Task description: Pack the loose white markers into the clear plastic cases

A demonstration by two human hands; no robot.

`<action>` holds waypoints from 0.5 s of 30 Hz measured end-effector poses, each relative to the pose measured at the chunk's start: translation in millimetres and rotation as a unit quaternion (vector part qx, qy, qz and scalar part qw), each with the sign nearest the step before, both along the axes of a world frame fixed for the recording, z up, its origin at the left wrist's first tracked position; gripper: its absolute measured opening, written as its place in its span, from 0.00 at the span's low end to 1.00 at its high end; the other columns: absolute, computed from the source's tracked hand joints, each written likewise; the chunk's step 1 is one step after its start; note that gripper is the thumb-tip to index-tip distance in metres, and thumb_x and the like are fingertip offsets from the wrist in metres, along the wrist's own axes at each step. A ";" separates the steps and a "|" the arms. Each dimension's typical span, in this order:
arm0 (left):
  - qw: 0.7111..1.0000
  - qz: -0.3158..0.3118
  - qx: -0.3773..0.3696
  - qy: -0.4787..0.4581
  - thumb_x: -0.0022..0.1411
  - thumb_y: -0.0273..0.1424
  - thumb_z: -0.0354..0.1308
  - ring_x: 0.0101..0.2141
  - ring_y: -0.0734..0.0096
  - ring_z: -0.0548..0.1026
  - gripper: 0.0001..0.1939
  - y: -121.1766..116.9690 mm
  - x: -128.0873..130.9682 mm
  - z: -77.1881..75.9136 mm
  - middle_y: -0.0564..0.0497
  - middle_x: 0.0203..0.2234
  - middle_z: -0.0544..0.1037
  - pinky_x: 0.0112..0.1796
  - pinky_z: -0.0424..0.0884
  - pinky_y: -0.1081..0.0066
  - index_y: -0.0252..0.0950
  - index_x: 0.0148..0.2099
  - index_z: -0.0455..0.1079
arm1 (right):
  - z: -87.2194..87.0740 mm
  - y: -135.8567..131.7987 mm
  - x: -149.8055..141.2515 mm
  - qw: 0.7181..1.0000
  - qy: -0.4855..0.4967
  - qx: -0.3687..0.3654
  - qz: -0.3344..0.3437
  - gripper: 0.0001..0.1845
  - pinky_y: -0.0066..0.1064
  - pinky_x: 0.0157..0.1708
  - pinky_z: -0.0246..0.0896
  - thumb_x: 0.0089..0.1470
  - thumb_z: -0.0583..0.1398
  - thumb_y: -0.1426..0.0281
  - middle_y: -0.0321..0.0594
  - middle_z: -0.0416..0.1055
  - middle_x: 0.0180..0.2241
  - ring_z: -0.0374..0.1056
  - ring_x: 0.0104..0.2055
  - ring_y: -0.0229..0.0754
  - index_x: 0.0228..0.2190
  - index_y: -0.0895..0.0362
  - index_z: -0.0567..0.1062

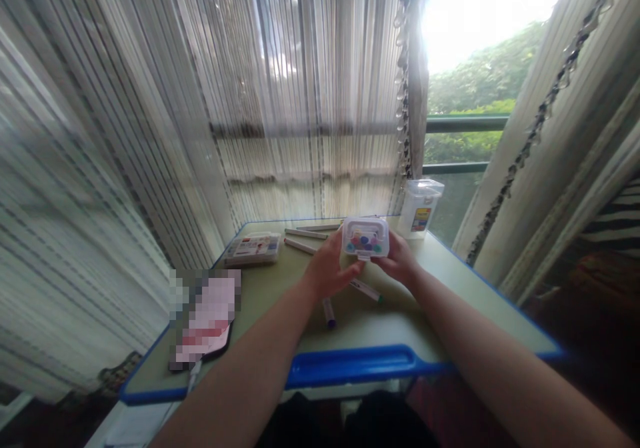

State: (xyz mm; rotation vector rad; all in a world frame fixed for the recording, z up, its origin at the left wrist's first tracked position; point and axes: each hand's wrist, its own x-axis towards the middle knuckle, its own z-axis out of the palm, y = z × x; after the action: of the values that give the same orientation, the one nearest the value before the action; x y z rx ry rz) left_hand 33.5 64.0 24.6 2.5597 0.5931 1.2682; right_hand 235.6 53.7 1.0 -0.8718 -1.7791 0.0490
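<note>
Both hands hold up a small clear plastic box (365,237) with coloured marker caps showing through its lid. My left hand (331,267) grips its left side, fingers curled under it. My right hand (399,259) grips the right side, fingers closed round the edge. The box hangs a little above the green desk (450,288). Under the hands lie a purple-tipped marker (329,313) and a green-tipped marker (367,291).
Several grey markers (305,233) lie at the back of the desk. A flat clear case of markers (251,248) sits back left, a tall clear container (420,208) back right. A phone-like object (207,318) lies front left. A blue tray edge (350,366) runs along the front. Curtains hang behind.
</note>
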 end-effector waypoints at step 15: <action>0.998 0.035 0.001 -0.059 0.59 0.44 0.55 0.47 0.59 0.71 0.21 -7.5 5.2 6.0 0.42 0.45 0.73 0.48 0.68 0.59 0.35 0.49 0.66 | 10.1 -10.4 -5.9 0.999 0.016 -0.019 0.022 0.22 0.41 0.38 0.65 0.44 0.62 0.67 0.44 0.73 0.38 0.69 0.38 0.49 0.43 0.55 0.70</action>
State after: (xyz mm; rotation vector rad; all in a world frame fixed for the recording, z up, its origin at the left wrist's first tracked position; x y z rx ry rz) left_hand 38.6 56.4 30.6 2.4633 0.6616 1.4322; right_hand 229.6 43.3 11.1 -0.8550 -1.7729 0.1256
